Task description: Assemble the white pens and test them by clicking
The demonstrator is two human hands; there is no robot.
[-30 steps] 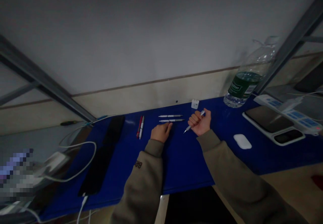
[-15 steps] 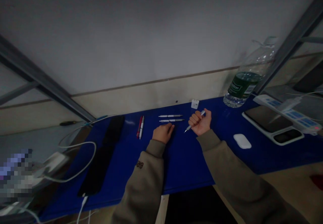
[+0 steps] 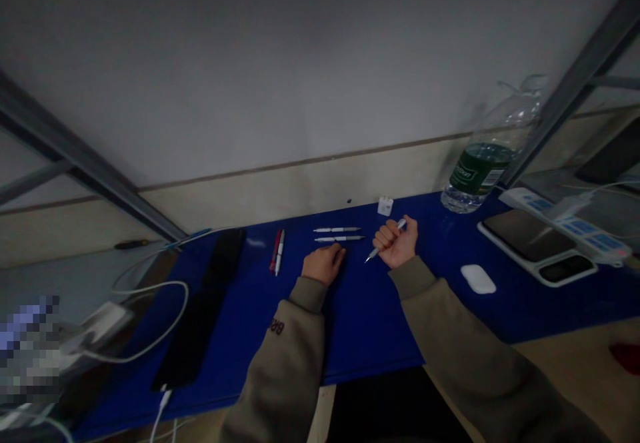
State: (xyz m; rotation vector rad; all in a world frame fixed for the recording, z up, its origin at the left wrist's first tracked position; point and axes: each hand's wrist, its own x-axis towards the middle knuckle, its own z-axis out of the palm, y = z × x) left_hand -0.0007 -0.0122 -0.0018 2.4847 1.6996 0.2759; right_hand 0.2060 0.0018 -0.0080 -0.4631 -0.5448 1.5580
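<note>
Your right hand [image 3: 399, 243] is wrapped around a white pen [image 3: 372, 254], one end showing by your thumb and the pointy tip sticking out on the side facing your other hand; can't tell if that tip touches the blue desk [image 3: 370, 336]. Your left hand [image 3: 323, 264] is palm down with the fingers curled, a bit apart from the right, and I honestly can't tell if there's anything under it. Just past its knuckles you've got two white pens [image 3: 340, 238] lying side by side, roughly parallel. Off to the left, a red pen [image 3: 275, 252] sits right beside another white one. A white plug adapter [image 3: 385, 205] is behind your right fist, and a smooth white case [image 3: 478, 278] lies to its right.
</note>
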